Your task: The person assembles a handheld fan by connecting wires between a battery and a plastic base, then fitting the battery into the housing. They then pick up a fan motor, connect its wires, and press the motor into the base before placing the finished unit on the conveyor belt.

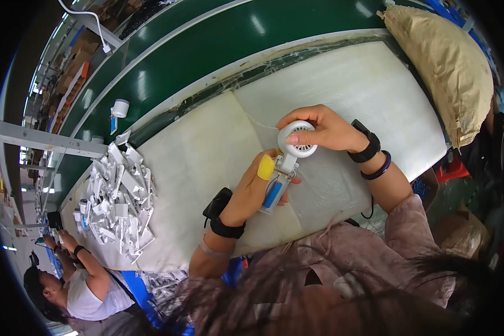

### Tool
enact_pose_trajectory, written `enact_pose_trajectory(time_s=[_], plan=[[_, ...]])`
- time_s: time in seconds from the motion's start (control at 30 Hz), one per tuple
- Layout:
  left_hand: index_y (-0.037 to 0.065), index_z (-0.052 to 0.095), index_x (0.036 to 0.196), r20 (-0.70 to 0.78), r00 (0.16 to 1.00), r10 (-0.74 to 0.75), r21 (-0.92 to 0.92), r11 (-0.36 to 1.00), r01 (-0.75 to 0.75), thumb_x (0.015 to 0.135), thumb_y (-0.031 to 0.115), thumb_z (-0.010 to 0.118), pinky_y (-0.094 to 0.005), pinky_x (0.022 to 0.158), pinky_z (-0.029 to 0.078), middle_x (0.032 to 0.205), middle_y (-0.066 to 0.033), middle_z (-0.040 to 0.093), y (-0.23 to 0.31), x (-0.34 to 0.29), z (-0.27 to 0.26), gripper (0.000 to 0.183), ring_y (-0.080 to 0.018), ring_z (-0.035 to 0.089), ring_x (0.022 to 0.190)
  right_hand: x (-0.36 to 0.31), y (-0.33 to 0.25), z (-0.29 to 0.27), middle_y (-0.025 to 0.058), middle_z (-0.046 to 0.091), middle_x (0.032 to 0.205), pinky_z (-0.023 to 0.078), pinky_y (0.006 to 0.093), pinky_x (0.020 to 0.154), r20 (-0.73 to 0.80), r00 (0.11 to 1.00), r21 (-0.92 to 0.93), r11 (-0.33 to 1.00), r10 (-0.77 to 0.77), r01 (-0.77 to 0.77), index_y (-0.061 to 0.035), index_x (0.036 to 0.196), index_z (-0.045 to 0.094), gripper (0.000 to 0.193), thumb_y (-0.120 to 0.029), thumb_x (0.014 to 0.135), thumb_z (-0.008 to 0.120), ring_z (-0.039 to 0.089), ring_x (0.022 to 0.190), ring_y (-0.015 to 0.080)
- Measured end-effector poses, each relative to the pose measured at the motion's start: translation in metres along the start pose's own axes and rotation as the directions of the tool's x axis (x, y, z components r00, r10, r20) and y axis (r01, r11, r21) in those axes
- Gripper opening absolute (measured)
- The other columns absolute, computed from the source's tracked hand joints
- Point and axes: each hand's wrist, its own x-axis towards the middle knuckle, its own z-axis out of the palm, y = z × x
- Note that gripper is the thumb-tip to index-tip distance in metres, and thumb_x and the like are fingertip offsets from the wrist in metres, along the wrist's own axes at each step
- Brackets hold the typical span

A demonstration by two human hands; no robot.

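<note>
Over the padded white worktop, both hands are on a small white handheld fan (287, 163). Its round head with a slotted grille is at the top, and its handle lies open, showing a blue battery cell. My left hand (256, 182), with a yellow cover on the thumb, is closed around the handle; some of its fingers are hidden behind it. At the round head, my right hand (320, 130) pinches the rim, its thumb across the front and its fingers behind. Each wrist wears a black strap.
A heap of white plastic casing parts (120, 196) lies on the worktop's left. Beyond runs a green conveyor belt (207, 47) carrying another fan unit (118, 112). At the far right stands a large tan sack (439, 67). A co-worker (89, 285) works at the lower left.
</note>
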Motion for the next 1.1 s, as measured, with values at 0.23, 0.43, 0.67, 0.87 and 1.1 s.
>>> enact_pose_trajectory(time_s=[0.23, 0.43, 0.67, 0.87, 1.1], plan=[[0.002, 0.042, 0.131, 0.013, 0.996, -0.091, -0.182, 0.979, 0.092, 0.098, 0.057, 0.035, -0.0323, 0.062, 0.058, 0.109, -0.0158, 0.064, -0.004, 0.002, 0.001, 0.065, -0.0193, 0.067, 0.075, 0.002, 0.003, 0.029, 0.0142, 0.063, 0.105, 0.045, 0.032, 0.088, -0.021, 0.964, -0.281, 0.927, -0.263, 0.247, 0.0042, 0.108, 0.065, 0.033, -0.026, 0.097, 0.056, 0.059, 0.099, 0.0223], [0.003, 0.044, 0.13, -0.099, 0.992, -0.072, -0.16, 0.986, 0.055, 0.097, 0.043, 0.047, -0.0346, 0.067, 0.059, 0.113, -0.0136, 0.062, -0.006, 0.009, 0.007, 0.052, -0.0224, 0.069, 0.081, 0.002, -0.001, 0.05, 0.0214, 0.058, 0.108, 0.044, 0.0361, 0.091, -0.136, 0.896, -0.368, 0.861, -0.424, 0.351, 0.0063, 0.102, 0.065, 0.044, -0.027, 0.103, 0.038, 0.058, 0.103, 0.0305], [0.001, 0.046, 0.128, -0.133, 0.99, -0.04, -0.326, 0.945, -0.006, 0.097, 0.039, 0.051, -0.0372, 0.075, 0.059, 0.113, -0.0136, 0.062, -0.001, 0.009, -0.002, 0.05, -0.0245, 0.068, 0.091, 0.011, -0.002, 0.063, 0.0231, 0.049, 0.126, 0.043, 0.039, 0.095, -0.188, 0.815, -0.487, 0.773, -0.548, 0.407, 0.0046, 0.116, 0.058, 0.039, -0.025, 0.101, 0.039, 0.056, 0.109, 0.031], [0.0, 0.047, 0.123, -0.411, 0.904, 0.115, -0.483, 0.814, -0.323, 0.096, 0.024, 0.057, -0.0359, 0.077, 0.058, 0.106, -0.013, 0.064, 0.003, 0.005, -0.011, 0.038, -0.0239, 0.068, 0.092, 0.0, -0.005, 0.071, 0.022, 0.041, 0.136, 0.038, 0.0425, 0.1, -0.323, 0.722, -0.502, 0.758, -0.612, 0.418, 0.0026, 0.123, 0.052, 0.034, -0.017, 0.096, 0.048, 0.048, 0.119, 0.0345], [-0.001, 0.045, 0.127, -0.553, 0.792, 0.26, -0.286, 0.833, -0.473, 0.098, 0.027, 0.054, -0.0372, 0.091, 0.052, 0.121, -0.0157, 0.06, -0.004, 0.007, -0.017, 0.041, -0.0275, 0.063, 0.107, -0.003, 0.003, 0.079, 0.023, 0.032, 0.146, 0.025, 0.0459, 0.111, 0.013, 0.922, -0.516, 0.787, -0.387, 0.338, 0.0047, 0.128, 0.053, 0.044, -0.027, 0.101, 0.038, 0.032, 0.137, 0.0365]])
